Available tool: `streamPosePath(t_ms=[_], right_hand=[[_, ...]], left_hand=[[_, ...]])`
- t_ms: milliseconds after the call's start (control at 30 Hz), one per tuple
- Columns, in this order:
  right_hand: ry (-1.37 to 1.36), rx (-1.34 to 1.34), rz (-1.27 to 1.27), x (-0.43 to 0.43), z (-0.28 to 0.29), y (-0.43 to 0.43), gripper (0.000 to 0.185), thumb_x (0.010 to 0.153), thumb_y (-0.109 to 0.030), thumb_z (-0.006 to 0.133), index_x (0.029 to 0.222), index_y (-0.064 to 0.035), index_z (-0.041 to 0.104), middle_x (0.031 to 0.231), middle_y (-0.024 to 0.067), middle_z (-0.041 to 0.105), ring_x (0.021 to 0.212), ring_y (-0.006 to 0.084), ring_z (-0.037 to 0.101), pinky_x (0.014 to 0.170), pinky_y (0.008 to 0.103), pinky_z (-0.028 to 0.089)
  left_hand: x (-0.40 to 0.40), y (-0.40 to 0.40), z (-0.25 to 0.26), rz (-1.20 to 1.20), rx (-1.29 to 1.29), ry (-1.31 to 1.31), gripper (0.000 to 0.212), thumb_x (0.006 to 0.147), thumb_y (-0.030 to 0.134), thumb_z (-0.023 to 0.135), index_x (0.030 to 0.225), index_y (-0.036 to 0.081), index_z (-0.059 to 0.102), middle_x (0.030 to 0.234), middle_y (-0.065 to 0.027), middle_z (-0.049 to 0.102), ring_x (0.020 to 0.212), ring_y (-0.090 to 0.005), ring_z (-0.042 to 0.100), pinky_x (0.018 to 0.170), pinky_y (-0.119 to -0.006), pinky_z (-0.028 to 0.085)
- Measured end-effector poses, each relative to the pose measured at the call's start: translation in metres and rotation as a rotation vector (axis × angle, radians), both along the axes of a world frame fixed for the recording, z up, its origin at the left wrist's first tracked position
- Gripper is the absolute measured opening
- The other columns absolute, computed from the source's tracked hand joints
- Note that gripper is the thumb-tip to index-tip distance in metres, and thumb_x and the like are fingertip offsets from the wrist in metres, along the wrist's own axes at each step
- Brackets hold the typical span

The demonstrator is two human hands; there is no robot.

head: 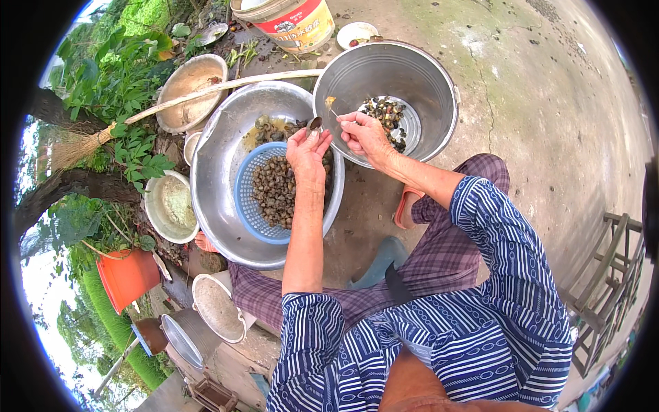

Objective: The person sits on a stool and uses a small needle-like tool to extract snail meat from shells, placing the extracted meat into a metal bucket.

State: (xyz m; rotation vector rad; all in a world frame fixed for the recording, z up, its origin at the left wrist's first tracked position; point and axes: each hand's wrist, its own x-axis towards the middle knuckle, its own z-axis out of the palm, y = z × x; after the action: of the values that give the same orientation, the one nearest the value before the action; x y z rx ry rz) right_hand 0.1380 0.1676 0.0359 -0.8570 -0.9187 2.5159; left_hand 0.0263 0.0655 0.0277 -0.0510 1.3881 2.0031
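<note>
My left hand (309, 149) holds a dark snail shell (314, 123) between thumb and fingers, above the rim of a blue plastic colander (243, 206). Many brown snails (273, 190) fill the colander, which sits in a wide metal basin (213, 170). More snails and yellowish liquid lie in the basin beside it. My right hand (364, 138) grips a thin pick, only partly visible, with a yellowish piece of snail meat (330, 101) at its tip. Both hold over the near side of a deep metal pot (432, 77), with shells and snail bits (386, 116) on its bottom.
A straw broom (85, 147) lies with its handle across the basin's far edge. A paint bucket (296, 26), a small white dish (357, 34), several bowls (172, 206) and an orange planter (128, 275) stand around. A wooden rack (607, 273) is at the right.
</note>
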Motion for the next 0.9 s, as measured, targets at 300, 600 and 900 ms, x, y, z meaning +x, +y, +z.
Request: streamPosePath(t_ms=[300, 600, 900], right_hand=[[-0.910, 1.695, 0.581, 0.017, -0.024, 0.071, 0.018, 0.079, -0.017, 0.053, 0.084, -0.0065, 0.067, 0.080, 0.0165, 0.066, 0.076, 0.0307, 0.064, 0.066, 0.0392, 0.051], [-0.379, 0.963, 0.606, 0.002, 0.047, 0.060, 0.017, 0.076, -0.013, 0.057, 0.088, -0.0026, 0.064, 0.061, 0.0051, 0.063, 0.059, 0.0119, 0.060, 0.059, 0.0294, 0.046], [-0.355, 0.910, 0.506, -0.011, 0.029, 0.050, 0.012, 0.073, -0.010, 0.059, 0.082, -0.0021, 0.061, 0.060, 0.0061, 0.062, 0.052, 0.0116, 0.056, 0.050, 0.0270, 0.043]], left_hand=[[-0.019, 0.015, -0.006, -0.250, 0.091, 0.016, 0.033, 0.082, -0.009, 0.049, 0.114, -0.007, 0.041, 0.103, -0.0233, 0.057, 0.093, -0.0378, 0.060, 0.083, -0.046, 0.052], [-0.024, 0.009, -0.016, -0.247, 0.085, 0.012, 0.033, 0.082, -0.007, 0.050, 0.115, -0.008, 0.045, 0.106, -0.0211, 0.057, 0.095, -0.0348, 0.060, 0.087, -0.045, 0.051], [-0.018, 0.010, -0.005, -0.289, 0.075, 0.134, 0.030, 0.082, -0.009, 0.050, 0.112, -0.007, 0.048, 0.106, -0.0160, 0.057, 0.093, -0.0257, 0.060, 0.084, -0.039, 0.053]])
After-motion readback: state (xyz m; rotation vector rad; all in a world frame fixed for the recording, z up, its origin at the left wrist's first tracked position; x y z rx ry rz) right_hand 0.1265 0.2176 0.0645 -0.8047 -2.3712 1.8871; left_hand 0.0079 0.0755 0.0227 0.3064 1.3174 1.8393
